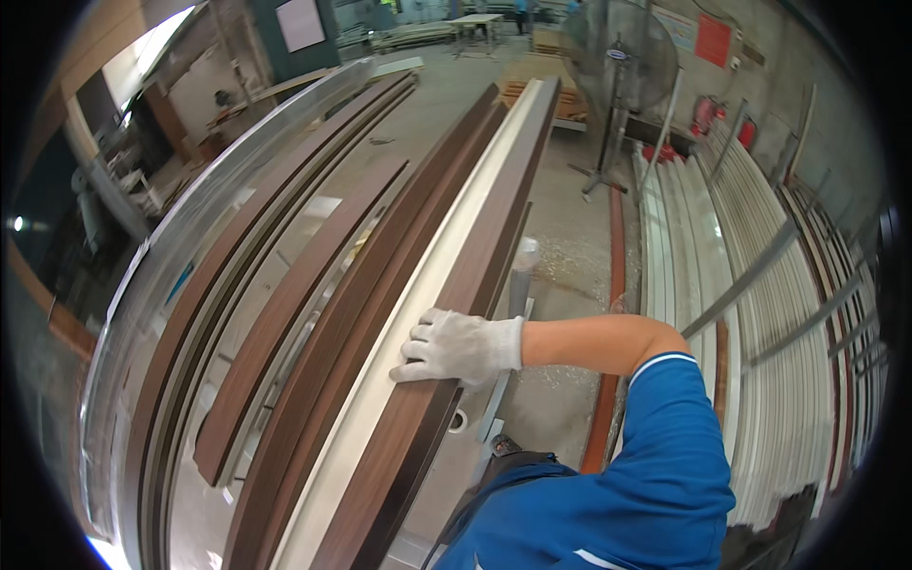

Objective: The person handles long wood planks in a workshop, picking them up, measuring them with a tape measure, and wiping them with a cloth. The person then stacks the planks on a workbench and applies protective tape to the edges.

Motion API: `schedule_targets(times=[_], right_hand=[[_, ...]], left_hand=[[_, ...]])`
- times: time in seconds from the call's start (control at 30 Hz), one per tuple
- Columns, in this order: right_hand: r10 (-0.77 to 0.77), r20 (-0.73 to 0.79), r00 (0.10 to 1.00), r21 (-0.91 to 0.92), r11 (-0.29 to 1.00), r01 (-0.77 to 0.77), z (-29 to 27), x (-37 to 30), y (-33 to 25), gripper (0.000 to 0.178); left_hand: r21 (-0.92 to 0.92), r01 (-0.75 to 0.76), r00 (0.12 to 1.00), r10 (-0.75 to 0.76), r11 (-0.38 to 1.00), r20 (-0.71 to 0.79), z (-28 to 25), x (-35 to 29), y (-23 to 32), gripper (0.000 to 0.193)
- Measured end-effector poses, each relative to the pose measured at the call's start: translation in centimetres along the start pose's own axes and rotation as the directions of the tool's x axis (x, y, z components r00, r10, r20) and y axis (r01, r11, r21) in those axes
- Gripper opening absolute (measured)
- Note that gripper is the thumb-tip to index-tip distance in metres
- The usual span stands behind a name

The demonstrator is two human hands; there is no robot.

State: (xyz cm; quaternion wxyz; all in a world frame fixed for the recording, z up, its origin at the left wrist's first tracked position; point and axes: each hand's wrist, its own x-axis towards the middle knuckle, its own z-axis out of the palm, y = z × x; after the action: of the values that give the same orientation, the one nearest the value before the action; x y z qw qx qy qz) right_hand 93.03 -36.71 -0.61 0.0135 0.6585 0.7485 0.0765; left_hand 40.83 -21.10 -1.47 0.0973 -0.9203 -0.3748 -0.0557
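Note:
My right hand (456, 348), in a white knitted glove, lies across a long brown wood-grain profile (475, 261). Its fingers are bent over the cream-white strip (427, 271) along the profile's left side, gripping there. The palm rests on the brown top face, and the wrist reaches past the right edge. My bare right forearm (594, 342) comes in from the right, below a blue sleeve. Directly left of the strip run dark brown profiles (380, 261), side by side. My left hand is out of view.
Further left are a shorter brown profile (294, 328), more long profiles (218, 275) and clear plastic wrap (128, 285). Pale lengths stand racked behind metal bars (746, 275) at right. A large standing fan (617, 76) and red fire extinguishers (705, 114) are ahead.

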Motion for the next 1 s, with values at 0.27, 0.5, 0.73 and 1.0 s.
schedule_targets(times=[0.27,0.5,0.73,1.0], right_hand=[[-0.010,-0.027,1.000,-0.071,0.997,0.008,1.0,-0.7,0.7,0.076],[-0.043,-0.056,0.998,-0.006,0.999,0.043,1.2,-1.1,1.1,0.080],[0.003,-0.073,0.997,0.047,0.999,0.001,1.2,-1.6,2.5,0.081],[-0.021,-0.033,0.999,0.092,0.995,0.024,1.0,-1.2,4.1,0.090]], left_hand=[[-0.076,-0.077,0.994,0.070,0.994,-0.086,3.3,-0.3,-1.6,0.077],[-0.156,-0.001,1.000,-0.003,0.988,-0.025,2.9,0.1,-0.1,0.078],[-0.157,0.092,0.995,-0.085,0.983,0.050,2.7,0.5,1.4,0.080],[-0.045,0.100,0.994,-0.098,0.994,0.052,0.5,2.3,3.7,0.106]])
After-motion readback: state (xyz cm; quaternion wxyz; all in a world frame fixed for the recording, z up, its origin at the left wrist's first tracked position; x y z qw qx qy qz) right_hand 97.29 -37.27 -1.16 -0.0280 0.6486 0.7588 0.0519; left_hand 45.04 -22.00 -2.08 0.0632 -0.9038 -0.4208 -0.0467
